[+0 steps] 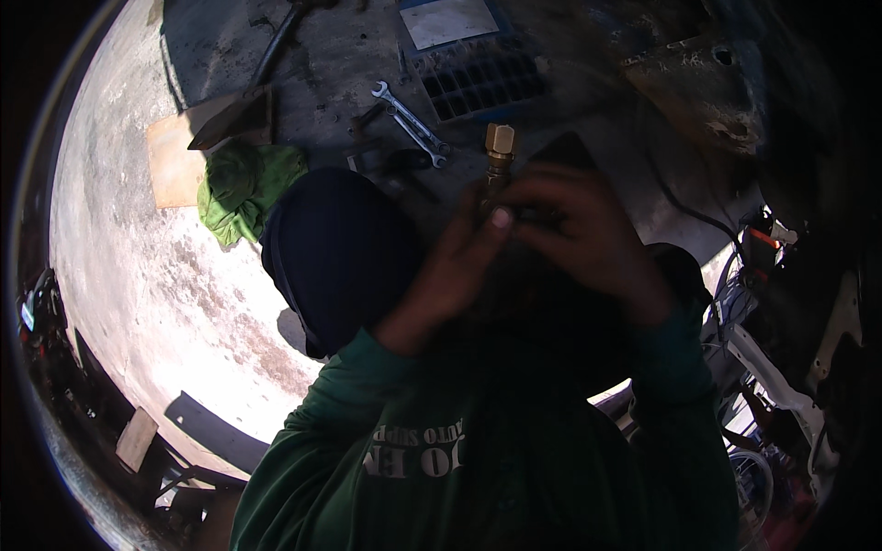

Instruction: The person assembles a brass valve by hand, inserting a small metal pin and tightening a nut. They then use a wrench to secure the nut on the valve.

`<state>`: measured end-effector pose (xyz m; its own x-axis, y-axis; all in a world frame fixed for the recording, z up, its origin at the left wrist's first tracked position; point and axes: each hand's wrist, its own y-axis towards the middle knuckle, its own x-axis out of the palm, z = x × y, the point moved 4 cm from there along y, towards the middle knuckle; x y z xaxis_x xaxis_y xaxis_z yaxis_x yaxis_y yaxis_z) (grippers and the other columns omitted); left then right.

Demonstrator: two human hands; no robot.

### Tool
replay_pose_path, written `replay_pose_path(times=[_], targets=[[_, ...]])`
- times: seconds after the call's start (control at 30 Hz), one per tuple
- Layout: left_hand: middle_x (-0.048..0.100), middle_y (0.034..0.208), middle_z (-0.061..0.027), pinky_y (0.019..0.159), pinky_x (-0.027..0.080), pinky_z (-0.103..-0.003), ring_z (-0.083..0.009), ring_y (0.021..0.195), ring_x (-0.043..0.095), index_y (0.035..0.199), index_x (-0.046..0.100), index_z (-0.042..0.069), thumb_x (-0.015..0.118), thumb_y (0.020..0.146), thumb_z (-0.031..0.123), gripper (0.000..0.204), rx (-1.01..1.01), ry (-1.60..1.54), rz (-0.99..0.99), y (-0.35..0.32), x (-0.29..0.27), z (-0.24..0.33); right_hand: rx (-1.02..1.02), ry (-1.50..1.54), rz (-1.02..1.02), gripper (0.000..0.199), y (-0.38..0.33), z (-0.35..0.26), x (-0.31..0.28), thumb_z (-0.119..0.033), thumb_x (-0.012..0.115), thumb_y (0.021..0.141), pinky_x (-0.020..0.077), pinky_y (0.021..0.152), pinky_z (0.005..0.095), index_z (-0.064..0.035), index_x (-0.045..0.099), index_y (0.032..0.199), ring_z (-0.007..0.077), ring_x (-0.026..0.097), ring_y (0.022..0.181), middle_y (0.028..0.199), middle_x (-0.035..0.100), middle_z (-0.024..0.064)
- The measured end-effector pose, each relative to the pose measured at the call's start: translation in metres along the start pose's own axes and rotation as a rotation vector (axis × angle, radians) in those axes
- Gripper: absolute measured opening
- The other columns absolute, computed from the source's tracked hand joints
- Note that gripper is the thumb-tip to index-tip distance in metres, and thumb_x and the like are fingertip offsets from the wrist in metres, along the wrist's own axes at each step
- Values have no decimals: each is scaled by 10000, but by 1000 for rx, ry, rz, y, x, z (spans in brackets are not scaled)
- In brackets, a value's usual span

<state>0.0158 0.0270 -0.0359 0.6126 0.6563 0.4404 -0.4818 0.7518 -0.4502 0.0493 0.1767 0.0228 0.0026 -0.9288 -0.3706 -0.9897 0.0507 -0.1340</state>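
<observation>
A brass hex fitting [500, 140] stands upright above my two hands, its threaded lower part running down between my fingers. My left hand [457, 246] is closed round its lower end, the thumb pressed up against it. From the other side my right hand [574, 220] pinches at the same spot, beside a small dark part that shadow hides. What the fitting joins below my fingers is too dark to make out. Beyond my left hand, two combination wrenches [411, 121] lie side by side on the floor.
A green cloth [243, 188] lies at the left beside a brown cardboard piece [171, 165]. A compartmented dark tray [484, 81] sits at the far side. Rusty metal [703, 96] is at the far right, with a black cable [675, 188] near it and wires and metal parts [772, 386] below.
</observation>
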Motion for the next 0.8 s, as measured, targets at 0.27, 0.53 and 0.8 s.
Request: replay_pose_path(times=[0.27,0.53,0.8], targets=[[540,1370,-156,1110,390,-369,-232,1302,507,1470,400,-11,518,1070,372,567,-1,55,0,4,-6,-1,-5,-160,-58,202,4,3,2,-87,710,885,526,762,372,-11,700,1071,280,688,897,984,678,134],[605,1272,-94,1060,422,-372,-198,1167,582,1430,488,15,466,1059,304,471,-109,-415,89,11,-17,-32,-67,-381,34,188,-1,-6,15,-89,678,908,547,740,407,-45,677,1091,318,689,890,1020,653,125],[641,1179,-89,934,515,-325,-164,1061,630,1368,525,-2,562,1051,207,381,-64,-282,202,9,-16,-18,-55,-602,146,229,-12,-3,23,-72,682,886,547,674,433,-57,634,1109,319,677,794,1009,606,109]])
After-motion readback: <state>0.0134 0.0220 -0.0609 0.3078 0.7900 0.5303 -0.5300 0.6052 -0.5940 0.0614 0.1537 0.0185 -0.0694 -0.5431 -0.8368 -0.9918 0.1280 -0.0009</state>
